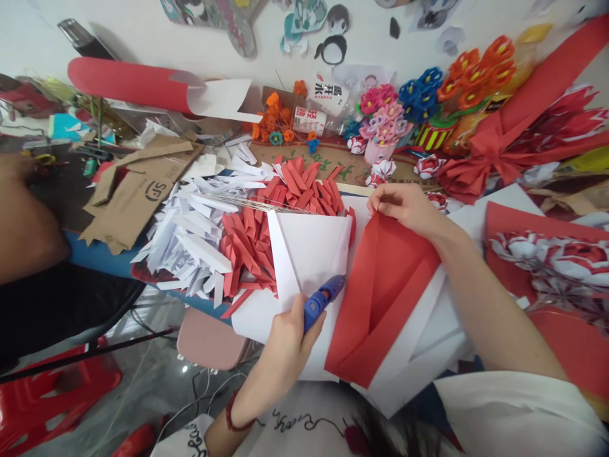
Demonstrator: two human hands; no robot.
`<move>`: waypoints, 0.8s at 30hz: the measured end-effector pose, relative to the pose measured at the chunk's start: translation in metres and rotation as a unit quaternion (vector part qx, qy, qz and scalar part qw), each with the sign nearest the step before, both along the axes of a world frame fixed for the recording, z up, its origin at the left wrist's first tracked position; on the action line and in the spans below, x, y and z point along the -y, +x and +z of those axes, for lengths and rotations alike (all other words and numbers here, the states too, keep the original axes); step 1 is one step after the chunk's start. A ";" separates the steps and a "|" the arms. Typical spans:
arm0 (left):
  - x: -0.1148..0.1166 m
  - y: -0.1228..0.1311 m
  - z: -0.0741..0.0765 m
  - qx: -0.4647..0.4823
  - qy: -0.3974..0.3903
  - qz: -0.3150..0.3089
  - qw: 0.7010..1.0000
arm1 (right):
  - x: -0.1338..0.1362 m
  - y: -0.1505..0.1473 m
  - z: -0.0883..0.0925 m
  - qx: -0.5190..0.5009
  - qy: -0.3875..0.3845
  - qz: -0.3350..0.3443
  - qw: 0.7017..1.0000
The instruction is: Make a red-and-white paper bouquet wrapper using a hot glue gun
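My left hand (288, 343) is wrapped round a blue glue gun (324, 301), its front end pointing up and right over white paper. At the upper edge of a folded red paper sheet (380, 298), my right hand (404, 206) pinches the corner between thumb and fingers. The red sheet has creased flaps and lies on white paper sheets (419, 343). To its left is a folded white paper (314, 244). Beyond that lie heaps of folded red paper strips (252, 247) and white paper strips (185, 228), with thin wires (257, 204) across them.
Flattened cardboard (137, 190) lies at the left, near another person's arm (28, 222). Along the wall stand a red paper roll (128, 82), paper cups (328, 95) and pipe-cleaner flowers (385, 117). Red-and-white paper flowers (571, 254) lie right. A pink stool (212, 339) is below.
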State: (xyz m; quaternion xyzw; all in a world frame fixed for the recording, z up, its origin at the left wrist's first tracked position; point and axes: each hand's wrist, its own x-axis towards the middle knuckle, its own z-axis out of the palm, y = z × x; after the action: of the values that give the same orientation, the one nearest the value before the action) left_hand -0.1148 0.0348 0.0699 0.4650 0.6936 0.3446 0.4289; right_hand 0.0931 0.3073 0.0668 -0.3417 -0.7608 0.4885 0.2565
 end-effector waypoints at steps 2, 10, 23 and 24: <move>0.003 -0.001 0.000 0.005 -0.006 -0.001 1.000 | 0.000 0.000 0.001 0.000 0.001 0.000 1.000; -0.005 0.001 -0.001 -0.058 0.081 -0.004 0.995 | 0.000 0.000 0.000 -0.011 0.008 0.007 1.000; 0.032 -0.031 0.012 -0.074 0.005 -0.041 0.996 | -0.003 0.002 -0.005 0.004 0.004 0.007 1.000; 0.034 -0.034 0.009 -0.074 0.017 -0.014 0.997 | -0.003 0.001 -0.005 0.005 0.004 0.006 1.000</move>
State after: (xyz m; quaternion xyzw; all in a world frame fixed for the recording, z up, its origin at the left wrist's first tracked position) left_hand -0.1492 0.0013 0.0789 0.5059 0.7109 0.3152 0.3734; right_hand 0.0938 0.3107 0.0619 -0.3384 -0.7665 0.4849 0.2507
